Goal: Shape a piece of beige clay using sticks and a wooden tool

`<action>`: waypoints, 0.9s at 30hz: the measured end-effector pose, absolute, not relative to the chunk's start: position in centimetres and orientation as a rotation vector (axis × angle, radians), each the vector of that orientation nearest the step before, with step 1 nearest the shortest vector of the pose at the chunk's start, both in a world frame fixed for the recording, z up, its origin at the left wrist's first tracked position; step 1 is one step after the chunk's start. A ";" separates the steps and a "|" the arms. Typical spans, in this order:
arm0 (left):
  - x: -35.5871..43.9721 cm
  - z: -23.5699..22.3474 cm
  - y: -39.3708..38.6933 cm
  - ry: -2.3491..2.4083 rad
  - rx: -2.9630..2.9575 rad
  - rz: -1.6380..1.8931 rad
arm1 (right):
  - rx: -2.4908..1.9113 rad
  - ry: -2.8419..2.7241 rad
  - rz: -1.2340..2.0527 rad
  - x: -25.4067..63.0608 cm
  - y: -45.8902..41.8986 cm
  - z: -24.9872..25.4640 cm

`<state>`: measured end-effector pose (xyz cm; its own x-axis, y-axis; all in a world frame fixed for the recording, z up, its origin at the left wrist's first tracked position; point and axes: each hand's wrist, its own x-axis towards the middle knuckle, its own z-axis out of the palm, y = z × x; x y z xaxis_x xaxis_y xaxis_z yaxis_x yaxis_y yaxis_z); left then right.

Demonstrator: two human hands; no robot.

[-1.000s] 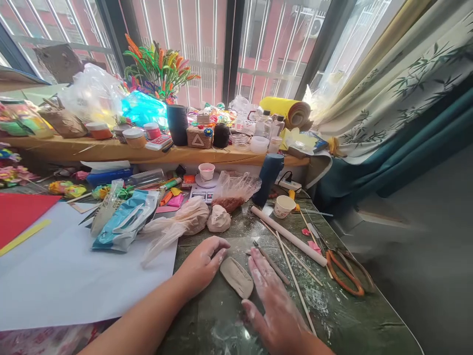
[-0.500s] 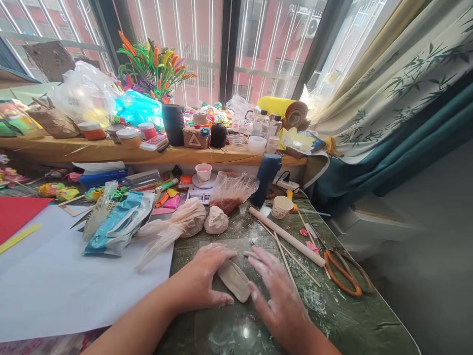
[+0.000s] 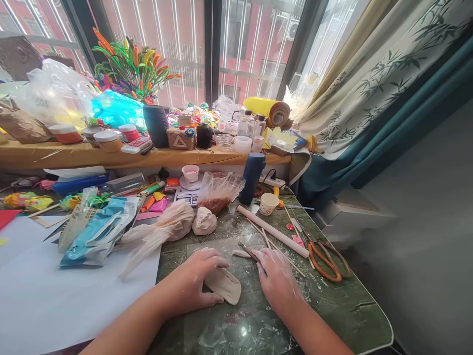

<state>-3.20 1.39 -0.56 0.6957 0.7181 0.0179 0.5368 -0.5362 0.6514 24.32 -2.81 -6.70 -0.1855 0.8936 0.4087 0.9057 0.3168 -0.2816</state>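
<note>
A flat, rounded slab of pale clay (image 3: 226,286) lies on the table, with my left hand (image 3: 197,278) curved around its left end, thumb on the near side and fingers on the far side. To the right, my right hand (image 3: 279,278) is closed on a slim tool (image 3: 250,250) whose narrow tip points away to the left; most of the handle is hidden, so its kind is unclear. Just left of that tool rests a small strip of clay (image 3: 240,253). White powder marks both hands. Further back sits a rough lump of clay (image 3: 204,221).
A rolling pin (image 3: 272,230), thin sticks (image 3: 266,237) and orange-handled scissors (image 3: 327,261) lie to the right. Behind stand a paper cup (image 3: 269,203) and a dark blue bottle (image 3: 252,178). Plastic bags (image 3: 162,222) and a blue packet (image 3: 99,231) are on the left.
My right hand has moved off the clay slab and now grips the slim tool. The slab looks turned and shows a smoother face. The view has shifted to the right.
</note>
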 end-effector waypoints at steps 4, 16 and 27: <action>-3.3 -0.7 1.5 0.913 2.315 0.286 | -1.650 -2.036 0.054 26.0 -2.7 -5.8; -2.4 1.1 1.2 0.736 2.327 0.384 | -1.995 -1.879 0.216 29.9 -3.7 -6.6; -2.6 0.3 1.0 0.752 2.285 0.375 | -1.579 -2.255 0.118 24.1 -1.3 -2.8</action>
